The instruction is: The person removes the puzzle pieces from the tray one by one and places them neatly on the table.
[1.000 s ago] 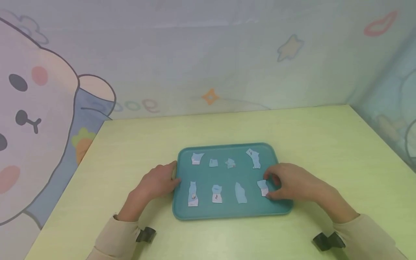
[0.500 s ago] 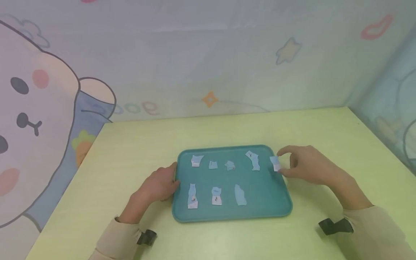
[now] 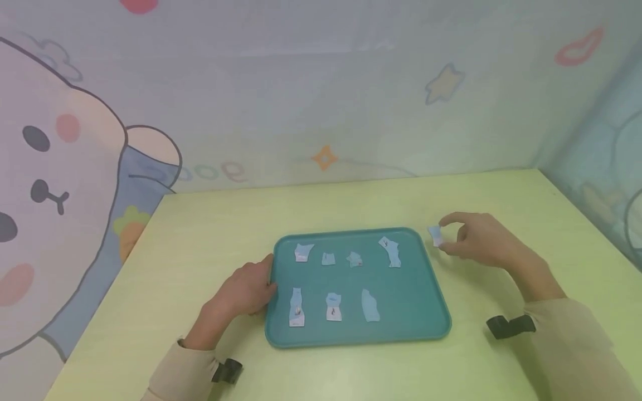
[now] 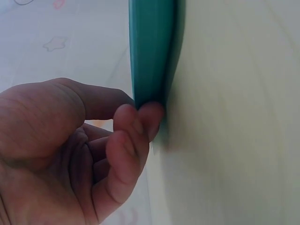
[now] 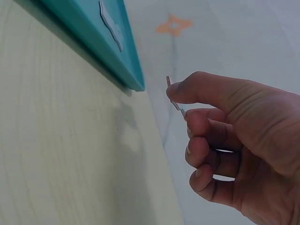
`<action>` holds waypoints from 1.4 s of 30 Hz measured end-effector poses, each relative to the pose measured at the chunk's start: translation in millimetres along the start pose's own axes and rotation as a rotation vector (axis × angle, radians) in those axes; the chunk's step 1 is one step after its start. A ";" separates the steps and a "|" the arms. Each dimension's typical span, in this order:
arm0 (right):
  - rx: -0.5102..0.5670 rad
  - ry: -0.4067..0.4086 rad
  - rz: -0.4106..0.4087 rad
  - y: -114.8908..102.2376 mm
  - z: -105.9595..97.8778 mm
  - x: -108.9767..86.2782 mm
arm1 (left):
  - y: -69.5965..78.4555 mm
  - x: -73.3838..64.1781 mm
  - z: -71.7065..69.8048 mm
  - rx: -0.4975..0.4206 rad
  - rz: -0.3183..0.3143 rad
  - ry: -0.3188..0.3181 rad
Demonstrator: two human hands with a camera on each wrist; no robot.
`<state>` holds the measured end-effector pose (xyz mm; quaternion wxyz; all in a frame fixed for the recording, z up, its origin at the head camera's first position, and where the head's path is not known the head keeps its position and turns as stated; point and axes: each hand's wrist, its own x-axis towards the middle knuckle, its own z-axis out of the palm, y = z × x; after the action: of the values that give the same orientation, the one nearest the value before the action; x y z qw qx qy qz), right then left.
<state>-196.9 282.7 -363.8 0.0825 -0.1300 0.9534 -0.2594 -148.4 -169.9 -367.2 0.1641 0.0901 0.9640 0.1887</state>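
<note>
Note printed piece (image 3: 434, 236) right of frame centre, pinched by right hand (image 3: 482, 238) at that hand's left, with long axis near vertical, raised over desk (image 3: 351, 203) beside upper right corner of tray (image 3: 346, 278). Locate left hand (image 3: 248, 287), farther off, gripping tray's left rim. Compared with half a second earlier: moved off tray, up and rightward.

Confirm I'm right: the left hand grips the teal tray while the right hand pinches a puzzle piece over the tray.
The puzzle piece isn't over the teal tray: the head view shows it beyond the right edge, pinched by the right hand. The left hand grips the tray.
</note>
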 end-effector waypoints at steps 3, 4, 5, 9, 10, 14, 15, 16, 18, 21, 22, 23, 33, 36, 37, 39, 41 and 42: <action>-0.003 -0.006 0.009 4.7 2.1 6.2 | -0.9 0.4 1.7 0.002 -0.001 0.002; -0.003 -0.008 0.008 6.4 2.8 8.0 | -1.2 0.5 2.3 0.002 -0.002 0.001; -0.002 -0.012 0.008 8.2 3.4 9.7 | -1.1 0.4 2.6 0.002 -0.003 0.000; -0.003 -0.020 0.013 12.7 6.1 16.2 | -0.8 0.4 3.8 0.003 -0.008 -0.006; -0.008 -0.022 0.015 14.2 6.8 17.7 | -0.8 0.4 4.1 0.004 -0.010 -0.008; -0.045 -0.018 0.020 18.9 9.8 22.8 | -0.8 -0.1 4.9 0.005 -0.017 -0.011; -0.055 -0.015 0.021 20.3 10.3 23.7 | -0.8 -0.3 5.1 0.005 -0.017 -0.012; -0.062 -0.011 0.022 21.7 10.7 24.3 | -0.9 -0.5 5.2 0.005 -0.018 -0.012; -0.075 -0.003 0.019 23.9 11.5 25.5 | -0.9 -0.9 5.4 0.006 -0.019 -0.012; -0.073 0.000 0.016 26.0 12.1 26.5 | -1.0 -1.2 5.8 0.005 -0.017 -0.012; -0.070 -0.002 0.015 26.6 12.4 26.9 | -0.9 -1.4 5.7 0.003 -0.017 -0.012; -0.068 -0.002 0.012 27.4 12.7 27.3 | -0.9 -1.5 5.7 0.000 -0.016 -0.012; -0.037 -0.035 0.002 30.3 12.2 31.1 | -0.9 -2.1 4.9 0.007 -0.018 -0.005; -0.044 -0.039 0.008 27.2 8.9 31.3 | -1.0 -1.7 4.3 0.014 -0.016 0.001; -0.046 -0.034 0.008 25.2 7.1 30.9 | -1.0 -1.5 4.0 0.016 -0.016 0.002; -0.044 -0.022 0.009 19.5 2.9 29.0 | -0.9 -0.9 3.0 0.018 -0.014 0.004; -0.032 -0.012 0.010 11.0 -1.6 25.7 | -0.7 -0.5 1.8 0.021 -0.010 0.005; -0.023 -0.009 0.003 5.9 -3.4 23.7 | -0.5 0.1 1.2 0.024 -0.010 0.004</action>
<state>-221.4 282.3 -366.0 0.0857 -0.1306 0.9562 -0.2475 -148.1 -170.0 -368.4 0.1623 0.0870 0.9669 0.1766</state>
